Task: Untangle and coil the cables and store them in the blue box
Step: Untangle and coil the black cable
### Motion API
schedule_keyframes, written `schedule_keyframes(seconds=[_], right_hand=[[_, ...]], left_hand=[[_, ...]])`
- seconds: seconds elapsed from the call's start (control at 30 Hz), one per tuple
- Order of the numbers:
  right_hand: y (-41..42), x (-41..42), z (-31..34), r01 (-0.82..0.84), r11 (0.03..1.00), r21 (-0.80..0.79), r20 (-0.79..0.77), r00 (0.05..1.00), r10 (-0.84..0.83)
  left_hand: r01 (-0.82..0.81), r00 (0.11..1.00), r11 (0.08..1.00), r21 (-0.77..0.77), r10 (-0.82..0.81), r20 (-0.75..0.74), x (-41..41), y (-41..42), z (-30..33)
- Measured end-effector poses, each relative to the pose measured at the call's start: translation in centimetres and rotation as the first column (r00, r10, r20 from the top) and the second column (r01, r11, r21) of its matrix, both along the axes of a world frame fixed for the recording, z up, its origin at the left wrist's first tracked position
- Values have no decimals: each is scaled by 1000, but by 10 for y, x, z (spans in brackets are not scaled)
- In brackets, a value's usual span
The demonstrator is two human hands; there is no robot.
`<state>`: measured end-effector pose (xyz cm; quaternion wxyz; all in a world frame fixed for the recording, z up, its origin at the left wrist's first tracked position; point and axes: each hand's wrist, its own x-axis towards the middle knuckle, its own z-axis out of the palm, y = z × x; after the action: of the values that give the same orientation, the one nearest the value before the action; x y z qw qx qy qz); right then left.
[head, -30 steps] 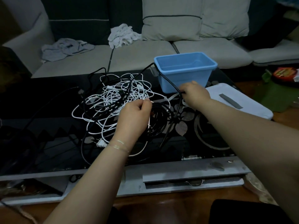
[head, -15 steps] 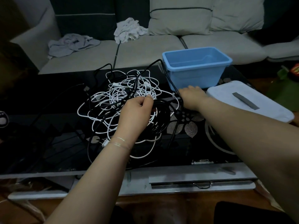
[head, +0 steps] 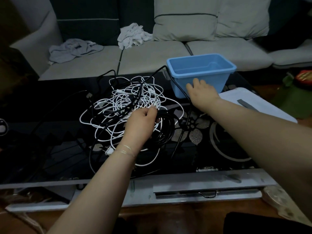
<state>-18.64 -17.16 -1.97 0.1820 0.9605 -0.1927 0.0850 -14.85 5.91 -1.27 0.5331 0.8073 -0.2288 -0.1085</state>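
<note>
Your left hand [head: 141,125] pinches a white cable [head: 152,108] in the tangle [head: 128,105] on the worktop [head: 50,132]; your right hand [head: 200,92], fingers relaxed, touches the box [head: 200,73] just beside it.

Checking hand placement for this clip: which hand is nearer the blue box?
Right. The right hand lies against the near wall of the blue box; the left hand is down in the cable tangle, apart from it.

One blue box [head: 200,76] stands at upper right of centre, with one white lid [head: 253,102] lying at its right. Two hands are in view, the left hand [head: 141,124] and the right hand [head: 201,92]. Two crumpled cloths lie on the sofa, a grey cloth [head: 74,49] and a white cloth [head: 132,36]; the tangled cables [head: 128,105], white and black, cannot be counted.
</note>
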Motion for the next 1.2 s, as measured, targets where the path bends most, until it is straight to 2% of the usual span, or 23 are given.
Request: schedule_keyframes(seconds=[0.23, 0.33, 0.4, 0.47, 0.53, 0.67, 0.73, 0.8, 0.97, 1.1, 1.2], right_hand=[[0, -24, -5, -3, 994, 111, 119, 993, -10], [-4, -27, -7, 2, 943, 333, 300, 948, -107], [-5, -28, -7, -13, 843, 537, 399, 885, -240], [-3, -28, -8, -80, 697, 713, 446, 818, -363], [-1, -29, -6, -164, 575, 802, 482, 746, -460], [7, -41, 1, -398, 377, 836, 549, 597, -586], [13, -52, 1, -459, 350, 816, 572, 561, -598], [17, -62, -2, -487, 321, 812, 569, 543, -617], [31, -89, -7, -570, 116, 814, 476, 538, -695], [40, -102, -9, -519, 104, 849, 454, 614, -645], [39, -106, -6, -447, 233, 864, 495, 662, -563]], left_hand=[[-7, 1000, 1000, 30, 7, -1, -6, -1, -1], [-10, 1000, 1000, 1, 10, -26, -9, -2, 2], [-4, 999, 1000, -10, 4, -51, -12, -1, 3], [-4, 997, 1000, -22, 2, -78, -13, -2, 3], [-3, 996, 1000, -25, 0, -94, -12, -1, 3], [6, 999, 1000, 1, -5, -46, -9, 1, 4], [7, 999, 999, 47, -9, 50, -9, 1, 4], [9, 994, 997, 79, -17, 104, -13, -1, 5], [17, 994, 994, 109, -29, 110, -19, -8, 3], [-2, 991, 992, 126, -15, 132, -20, -12, -2], [22, 989, 994, 106, -37, 142, -22, -14, -4]])
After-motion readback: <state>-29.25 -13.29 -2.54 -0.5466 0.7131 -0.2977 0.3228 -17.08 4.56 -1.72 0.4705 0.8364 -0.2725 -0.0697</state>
